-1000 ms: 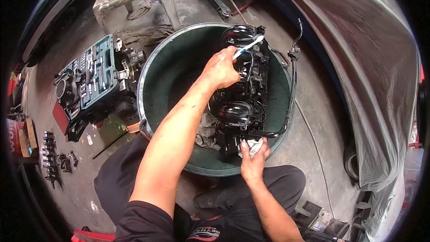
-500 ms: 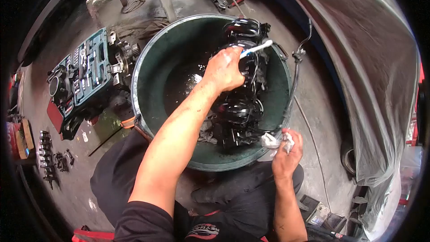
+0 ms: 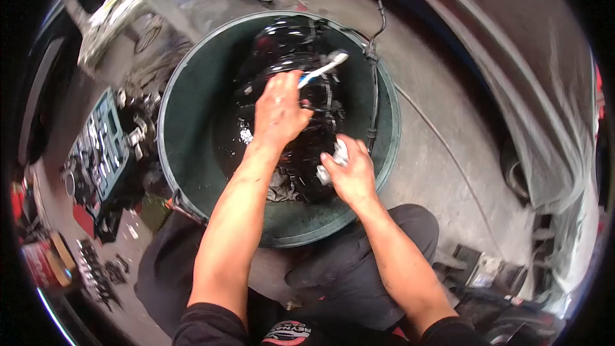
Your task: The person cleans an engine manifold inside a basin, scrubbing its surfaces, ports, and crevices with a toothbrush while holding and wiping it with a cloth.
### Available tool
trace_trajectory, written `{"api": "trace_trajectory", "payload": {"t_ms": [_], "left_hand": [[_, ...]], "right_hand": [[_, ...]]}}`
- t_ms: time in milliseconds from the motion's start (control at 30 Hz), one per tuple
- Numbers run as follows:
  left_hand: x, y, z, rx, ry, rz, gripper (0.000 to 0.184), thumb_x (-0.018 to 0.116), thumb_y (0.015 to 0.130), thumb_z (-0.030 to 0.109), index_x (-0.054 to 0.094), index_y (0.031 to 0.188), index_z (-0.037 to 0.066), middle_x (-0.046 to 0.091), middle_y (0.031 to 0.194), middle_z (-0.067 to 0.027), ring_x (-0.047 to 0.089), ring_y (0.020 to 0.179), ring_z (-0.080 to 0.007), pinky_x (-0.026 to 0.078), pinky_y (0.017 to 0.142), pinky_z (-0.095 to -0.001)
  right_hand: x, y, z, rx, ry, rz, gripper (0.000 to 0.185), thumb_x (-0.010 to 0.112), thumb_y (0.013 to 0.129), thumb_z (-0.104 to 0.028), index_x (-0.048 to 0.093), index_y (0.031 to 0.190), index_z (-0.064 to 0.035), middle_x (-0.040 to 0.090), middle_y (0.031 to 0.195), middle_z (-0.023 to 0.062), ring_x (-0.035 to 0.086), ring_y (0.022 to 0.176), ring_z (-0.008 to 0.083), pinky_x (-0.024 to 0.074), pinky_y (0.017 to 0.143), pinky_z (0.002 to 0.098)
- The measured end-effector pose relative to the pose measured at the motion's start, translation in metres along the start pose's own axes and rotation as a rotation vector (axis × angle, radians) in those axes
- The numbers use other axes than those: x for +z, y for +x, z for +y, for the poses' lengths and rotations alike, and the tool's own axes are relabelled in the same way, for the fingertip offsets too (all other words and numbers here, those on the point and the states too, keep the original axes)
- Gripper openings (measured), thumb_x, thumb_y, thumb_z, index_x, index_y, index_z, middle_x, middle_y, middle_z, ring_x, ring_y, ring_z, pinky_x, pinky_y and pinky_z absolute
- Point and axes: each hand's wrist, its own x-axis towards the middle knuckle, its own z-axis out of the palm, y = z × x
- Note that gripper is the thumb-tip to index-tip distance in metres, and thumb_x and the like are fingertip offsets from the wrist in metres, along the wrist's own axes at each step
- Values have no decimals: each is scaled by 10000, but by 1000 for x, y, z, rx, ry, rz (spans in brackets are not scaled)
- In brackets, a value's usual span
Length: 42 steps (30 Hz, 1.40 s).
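My left hand point(image 3: 280, 112) is closed around a white and blue toothbrush point(image 3: 325, 68), its head pointing up and right. It is over a shiny black ribbed engine part point(image 3: 282, 41), probably an intake manifold, which lies inside a large dark green tub point(image 3: 168, 166). At the part's lower right side, my right hand point(image 3: 354, 173) grips a crumpled white cloth point(image 3: 325, 173), partly hidden by the fingers. A grey rag point(image 3: 282, 187) lies in the tub below the part. Motion blurs the part, and my left hand covers its middle.
A black hose point(image 3: 373, 93) runs along the tub's right rim. To the left are a socket set case point(image 3: 106, 147) and a crankshaft point(image 3: 95, 272) on the floor. A worn stool point(image 3: 118, 13) stands at upper left. Plastic sheeting point(image 3: 512, 90) hangs on the right.
My right hand has moved from the tub's rim inward to the black part, still with the white cloth. The part sits further left in the tub. My left hand keeps the toothbrush.
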Motion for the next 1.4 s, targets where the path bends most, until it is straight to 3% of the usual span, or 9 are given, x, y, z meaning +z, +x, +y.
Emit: {"api": "trace_trajectory", "payload": {"t_ms": [200,367,433,633,800,1033,1133,1300,1400], "left_hand": [[-31,-17,-13,-54,40,15,609,735,690,31,550,1270,17,623,1068,-143,628,982,-327,511,851,-401],[-53,-31,-23,-148,45,-13,666,724,672,19,535,1310,27,632,1138,-141,631,995,-316,523,832,-376],[-60,-33,-18,-203,43,-53,682,721,667,25,528,1321,25,627,1167,-148,630,1015,-316,522,846,-375],[-66,-40,-16,-200,144,-33,717,735,670,70,508,1349,41,563,1257,-174,539,1210,-362,448,1046,-425],[-81,-50,0,-333,93,-61,743,762,741,75,476,1426,43,581,1260,-172,566,1193,-327,459,1030,-411],[-150,-82,44,-669,75,-30,350,679,905,72,618,1234,-31,670,856,-44,611,740,-140,503,691,-301],[-182,-109,70,-830,-334,60,260,593,1004,89,628,1246,-1,636,801,-18,507,640,-50,394,532,-220],[-156,-173,54,-783,-340,170,238,584,1021,143,633,1220,22,599,762,5,528,634,-69,398,513,-225],[-124,-185,53,-1147,-614,98,207,549,1026,138,563,1210,46,624,766,-34,530,592,-86,391,479,-232]], "right_hand": [[2,41,-21,-53,214,105,572,733,742,-172,610,1265,24,566,1218,205,592,1122,356,473,993,392],[24,61,-1,259,654,-89,598,703,723,-165,614,1285,20,569,1206,184,608,1097,276,492,957,350],[34,62,-3,156,651,-117,575,683,763,-87,600,1326,-14,652,1074,76,621,931,160,507,857,294],[31,61,-16,117,594,-258,641,793,720,-174,621,1324,-48,601,1161,142,627,1047,254,501,939,345],[29,66,-25,4,387,-229,574,801,751,-249,624,1249,-25,616,1186,156,615,1078,253,490,945,350],[30,64,-37,11,265,-233,755,848,678,-441,577,1217,13,569,1214,207,589,1150,354,474,992,414],[28,63,-45,39,166,-215,917,875,629,-565,544,1244,29,548,1269,235,587,1176,373,483,1006,435],[24,76,-43,-1,125,-294,1034,873,618,-617,505,1331,36,531,1298,250,578,1213,397,480,1023,450],[31,74,-43,-26,77,-299,1022,860,627,-637,521,1344,8,530,1298,245,579,1212,397,474,1027,453]]}}
